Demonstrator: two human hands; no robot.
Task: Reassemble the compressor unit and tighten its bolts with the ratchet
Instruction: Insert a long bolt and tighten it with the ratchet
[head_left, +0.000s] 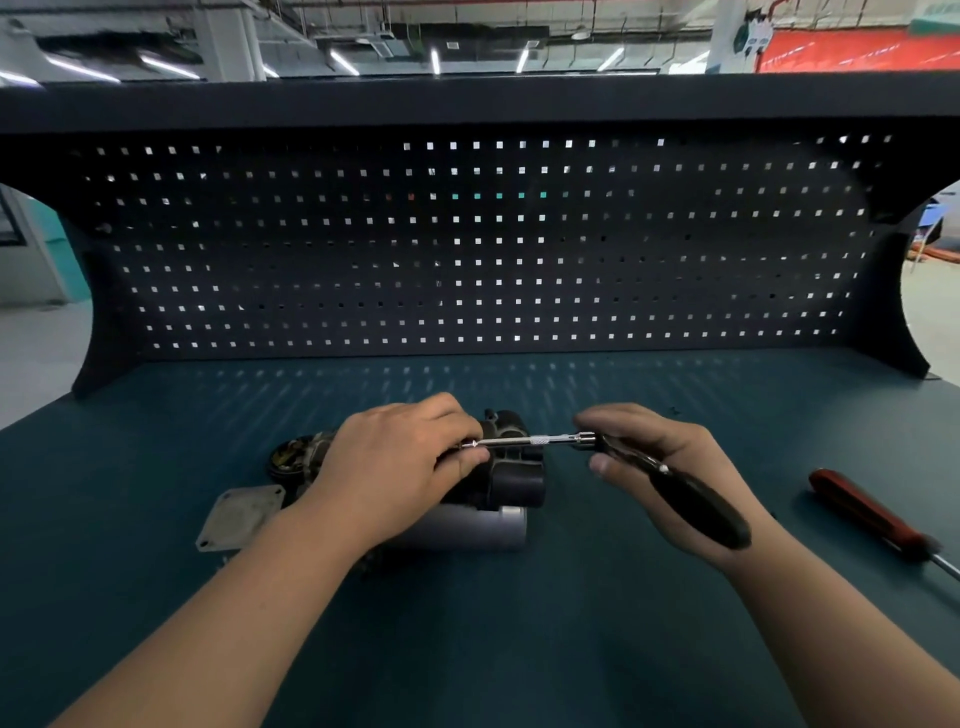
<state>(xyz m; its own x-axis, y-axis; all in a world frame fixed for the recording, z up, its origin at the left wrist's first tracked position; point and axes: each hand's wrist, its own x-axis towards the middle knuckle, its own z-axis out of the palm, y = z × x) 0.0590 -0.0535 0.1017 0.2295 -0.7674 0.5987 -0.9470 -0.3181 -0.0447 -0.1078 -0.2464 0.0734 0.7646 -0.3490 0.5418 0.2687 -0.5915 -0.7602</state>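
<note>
1. The right hand (670, 467) is clasped round the black handle of a ratchet (691, 501), its fingers curled over near the head end.
2. From that grip a thin silver extension bar (524, 440) runs level toward the left hand (400, 467), which pinches the bar's far tip between thumb and fingertips.
3. Under the left pinch and behind the bar sits the dark compressor unit (514, 467) on the teal workbench (467, 649). The left hand covers much of it and hides what the tip meets.
4. Nearer the person than the left grip, a silver-grey cylinder (467, 527) lies against the unit.
5. Left of that grip, a flat grey plate (239, 517) with corner holes lies just beside the unit.
6. Well right of the ratchet grip, a red-handled screwdriver (867, 512) lies apart.
7. Beyond both hands a dark pegboard (467, 244) stands upright.
</note>
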